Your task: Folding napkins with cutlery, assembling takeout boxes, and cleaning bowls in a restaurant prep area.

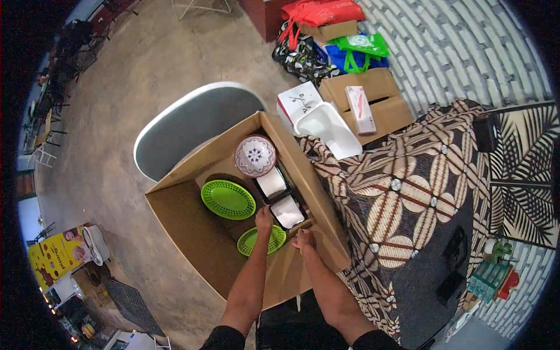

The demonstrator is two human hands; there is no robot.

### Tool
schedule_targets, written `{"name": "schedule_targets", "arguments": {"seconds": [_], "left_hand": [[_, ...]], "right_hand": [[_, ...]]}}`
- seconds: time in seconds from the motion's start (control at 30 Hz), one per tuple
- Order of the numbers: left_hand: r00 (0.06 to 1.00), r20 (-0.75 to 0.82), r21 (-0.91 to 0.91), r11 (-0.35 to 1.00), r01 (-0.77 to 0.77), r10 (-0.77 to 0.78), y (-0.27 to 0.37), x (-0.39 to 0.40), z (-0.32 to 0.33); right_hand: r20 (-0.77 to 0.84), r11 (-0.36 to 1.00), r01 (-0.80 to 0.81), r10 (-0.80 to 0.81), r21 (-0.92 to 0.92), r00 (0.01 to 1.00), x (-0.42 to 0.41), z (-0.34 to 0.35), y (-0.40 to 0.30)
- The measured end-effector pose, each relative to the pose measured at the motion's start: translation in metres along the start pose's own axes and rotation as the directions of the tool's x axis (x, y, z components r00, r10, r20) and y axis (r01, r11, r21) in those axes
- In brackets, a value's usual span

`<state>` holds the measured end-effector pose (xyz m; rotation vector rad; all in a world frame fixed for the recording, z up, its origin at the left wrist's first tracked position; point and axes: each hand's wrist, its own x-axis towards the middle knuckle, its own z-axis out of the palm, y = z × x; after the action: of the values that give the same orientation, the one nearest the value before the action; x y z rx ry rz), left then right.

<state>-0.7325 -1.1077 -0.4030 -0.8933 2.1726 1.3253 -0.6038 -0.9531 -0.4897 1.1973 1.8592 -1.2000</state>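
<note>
Both my hands reach into a large open cardboard box (175,210). My left hand (264,220) has its fingers bent beside the near black tray (287,212) lined with white, above a green oval plastic basket (262,241). My right hand (305,239) is curled near a narrow brown piece (302,227) at that tray's edge. What either hand grips, if anything, is hidden. Farther in, a second green basket (228,199) lies apart. Another white-lined black tray (272,183) is partly under a patterned bowl (255,155).
Past the box stands a grey white-rimmed chair or tabletop (197,118). To the right are a white plastic tub (328,127), a slim box (360,109) on a closed carton (385,118), and a batik cloth (407,188). Shopping bags (323,17) pile against the brick wall (442,48).
</note>
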Motion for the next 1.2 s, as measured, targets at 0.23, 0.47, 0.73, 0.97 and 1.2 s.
{"name": "schedule_targets", "arguments": {"seconds": [0.23,0.47,0.73,0.97,1.2], "left_hand": [[0.995,-0.096,0.326,0.945,0.000,0.033,-0.014,0.023,-0.009],[0.976,0.216,0.300,0.949,-0.099,0.033,0.051,0.008,0.057],[0.995,0.029,0.350,0.931,-0.103,0.099,0.035,-0.009,-0.033],[0.927,-0.118,0.109,0.933,-0.344,0.356,0.068,-0.098,-0.078],[0.893,-0.086,0.122,0.894,-0.431,0.442,0.150,-0.225,-0.191]], "right_hand": [[0.249,0.842,-0.408,0.336,0.352,0.908,-0.051,0.005,-0.068],[-0.168,0.985,0.170,-0.162,0.035,0.972,0.042,-0.075,0.007],[-0.022,0.961,-0.043,0.051,0.275,0.998,-0.086,-0.037,-0.116],[0.009,0.939,0.266,-0.274,0.218,0.962,-0.189,-0.105,-0.167],[-0.003,0.847,0.530,-0.530,-0.048,0.848,-0.283,-0.175,-0.153]]}}
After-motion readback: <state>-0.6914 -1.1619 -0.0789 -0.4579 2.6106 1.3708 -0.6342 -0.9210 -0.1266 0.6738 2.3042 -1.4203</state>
